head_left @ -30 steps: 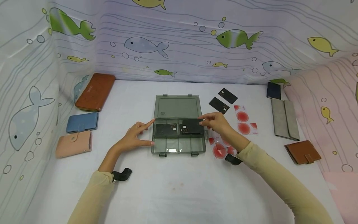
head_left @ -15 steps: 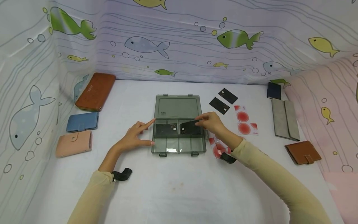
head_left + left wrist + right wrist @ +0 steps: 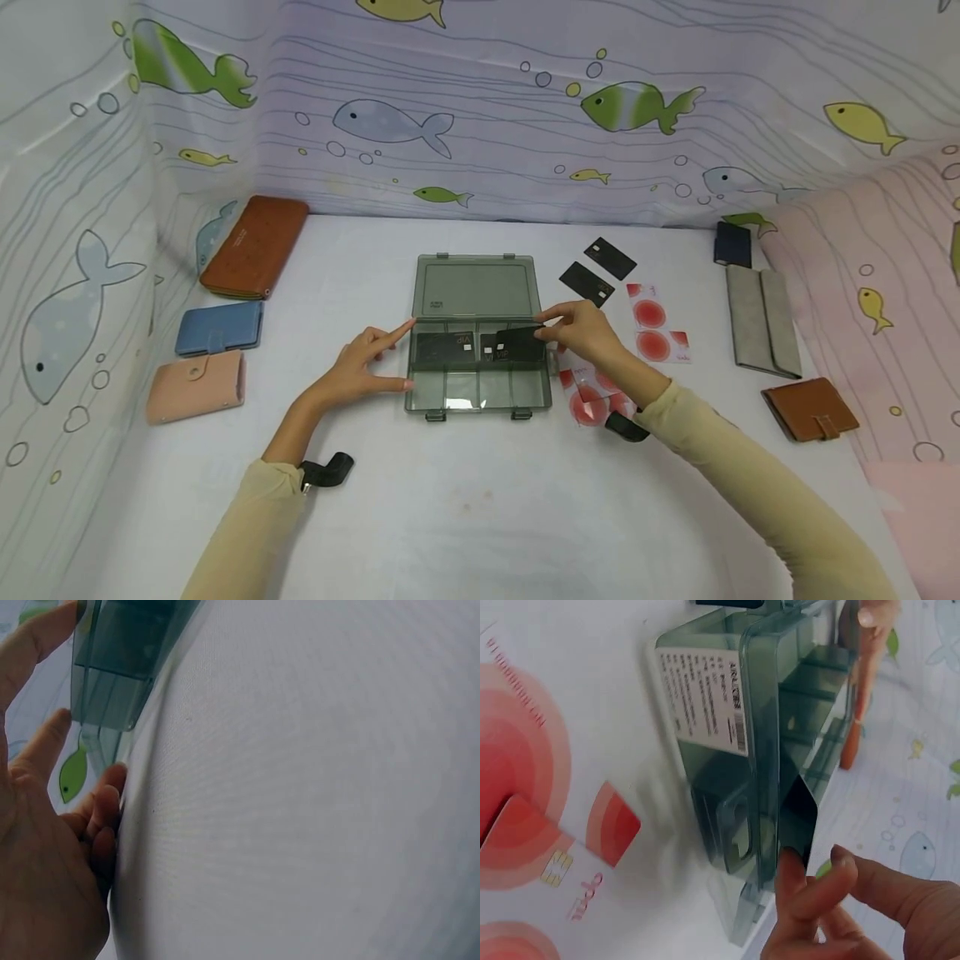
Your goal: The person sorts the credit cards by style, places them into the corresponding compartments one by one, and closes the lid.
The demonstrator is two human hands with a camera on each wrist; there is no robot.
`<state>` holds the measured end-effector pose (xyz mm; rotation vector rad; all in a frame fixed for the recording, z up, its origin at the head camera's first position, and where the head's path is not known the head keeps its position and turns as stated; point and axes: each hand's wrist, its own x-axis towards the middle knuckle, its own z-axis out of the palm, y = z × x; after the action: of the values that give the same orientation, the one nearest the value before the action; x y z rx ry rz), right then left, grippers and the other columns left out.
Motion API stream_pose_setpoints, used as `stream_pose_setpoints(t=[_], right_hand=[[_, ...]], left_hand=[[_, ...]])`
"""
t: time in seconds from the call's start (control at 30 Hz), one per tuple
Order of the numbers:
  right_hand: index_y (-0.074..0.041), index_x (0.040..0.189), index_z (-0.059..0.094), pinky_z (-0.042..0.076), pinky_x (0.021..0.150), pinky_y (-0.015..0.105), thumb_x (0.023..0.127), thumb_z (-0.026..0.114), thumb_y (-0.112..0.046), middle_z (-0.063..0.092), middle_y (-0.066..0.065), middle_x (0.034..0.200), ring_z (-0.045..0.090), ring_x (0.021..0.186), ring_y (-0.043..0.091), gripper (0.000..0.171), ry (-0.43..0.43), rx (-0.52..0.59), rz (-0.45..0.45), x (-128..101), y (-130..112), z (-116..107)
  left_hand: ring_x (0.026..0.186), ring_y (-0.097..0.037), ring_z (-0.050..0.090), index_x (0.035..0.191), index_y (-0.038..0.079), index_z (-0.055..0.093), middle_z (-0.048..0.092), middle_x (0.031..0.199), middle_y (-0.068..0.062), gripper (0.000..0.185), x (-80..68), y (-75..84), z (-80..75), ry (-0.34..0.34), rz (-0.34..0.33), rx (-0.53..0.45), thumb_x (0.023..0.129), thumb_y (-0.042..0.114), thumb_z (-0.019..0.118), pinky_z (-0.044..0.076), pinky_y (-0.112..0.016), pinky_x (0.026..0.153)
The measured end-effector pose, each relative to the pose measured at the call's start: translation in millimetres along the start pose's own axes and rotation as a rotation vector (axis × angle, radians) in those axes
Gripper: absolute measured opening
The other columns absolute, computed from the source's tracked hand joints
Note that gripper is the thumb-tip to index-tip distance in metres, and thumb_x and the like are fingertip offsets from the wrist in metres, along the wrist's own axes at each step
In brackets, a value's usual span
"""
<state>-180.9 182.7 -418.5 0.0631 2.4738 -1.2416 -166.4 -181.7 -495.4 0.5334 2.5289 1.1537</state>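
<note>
A grey see-through box [image 3: 478,390] lies open in the middle of the table, its lid [image 3: 476,287] flat behind it. My left hand [image 3: 365,360] braces the box's left side, with index finger and thumb stretched against the wall. The same box corner [image 3: 120,656] shows beside my left hand [image 3: 45,825] in the left wrist view. My right hand [image 3: 581,331] pinches a black VIP card [image 3: 519,342] by its right end, tilted over the right compartment. A second black card [image 3: 446,348] lies in the left compartment. The right wrist view shows the pinched card [image 3: 799,817] at the box wall [image 3: 765,727].
Left of the box lie a brown long wallet [image 3: 255,247], a blue wallet [image 3: 219,327] and a pink wallet [image 3: 197,386]. To the right are two black cards [image 3: 598,270], red-and-white cards [image 3: 651,322], a grey wallet [image 3: 761,321], a navy wallet [image 3: 733,243] and a brown wallet [image 3: 810,408]. Fish-print curtains wall the table.
My right hand has lifted the black card's right end from flat in the compartment and now holds it tilted, a little to the right. My left hand has stayed put.
</note>
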Motion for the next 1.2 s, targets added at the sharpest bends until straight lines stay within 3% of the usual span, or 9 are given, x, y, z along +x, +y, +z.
stream_pose_setpoints(t=[0.27,0.37,0.57,0.8,1.0,1.2], right_hand=[[-0.007,0.124,0.07,0.029,0.049,0.026,0.09,0.073,-0.015,0.076,0.015,0.091,0.071,0.075,0.038,0.035,-0.007,-0.045,-0.045,-8.2,0.5,-6.2],[-0.005,0.124,0.068,0.03,0.047,0.026,0.09,0.072,-0.012,0.076,0.016,0.093,0.071,0.072,0.034,0.035,-0.004,-0.069,-0.08,-9.9,4.1,-6.7],[-0.002,0.122,0.069,0.04,0.055,0.028,0.089,0.073,-0.012,0.075,0.017,0.092,0.07,0.07,0.034,0.035,0.043,-0.104,-0.112,-9.8,10.0,-11.1],[0.002,0.121,0.068,0.041,0.057,0.027,0.088,0.076,-0.017,0.072,0.017,0.092,0.065,0.075,0.032,0.039,0.214,-0.185,-0.145,18.6,42.3,-34.3],[0.002,0.125,0.065,0.041,0.069,0.032,0.087,0.077,-0.023,0.068,0.018,0.1,0.061,0.087,0.029,0.047,0.277,-0.213,-0.088,44.8,72.6,-51.9],[-0.001,0.13,0.062,0.042,0.073,0.036,0.087,0.077,-0.03,0.068,0.018,0.106,0.059,0.091,0.03,0.055,0.302,-0.266,-0.041,59.6,83.0,-60.1]], left_hand=[[0.089,-0.021,0.034,0.156,0.033,0.032,0.045,0.11,-0.008,0.095,-0.5,2.1,-0.3,0.006,0.014,-0.008,0.077,0.036,0.084,0.024,-0.037,0.077],[0.088,-0.021,0.034,0.156,0.032,0.032,0.045,0.109,-0.008,0.094,-0.3,2.5,-0.3,0.01,0.022,-0.007,0.077,0.035,0.084,0.025,-0.037,0.076],[0.089,-0.021,0.033,0.156,0.032,0.032,0.045,0.109,-0.008,0.094,-0.3,2.6,0.4,0.008,0.028,-0.012,0.077,0.035,0.084,0.024,-0.037,0.076],[0.089,-0.022,0.034,0.156,0.031,0.032,0.045,0.11,-0.009,0.095,-2.0,4.1,0.7,0.006,0.02,-0.014,0.077,0.035,0.084,0.024,-0.038,0.076],[0.09,-0.021,0.034,0.156,0.032,0.032,0.045,0.111,-0.009,0.094,-1.6,2.4,0.7,0.008,0.022,-0.008,0.078,0.036,0.083,0.024,-0.038,0.077],[0.089,-0.021,0.034,0.156,0.033,0.032,0.045,0.111,-0.008,0.094,-1.5,1.3,1.6,0.013,0.018,-0.011,0.078,0.036,0.084,0.025,-0.038,0.077]])
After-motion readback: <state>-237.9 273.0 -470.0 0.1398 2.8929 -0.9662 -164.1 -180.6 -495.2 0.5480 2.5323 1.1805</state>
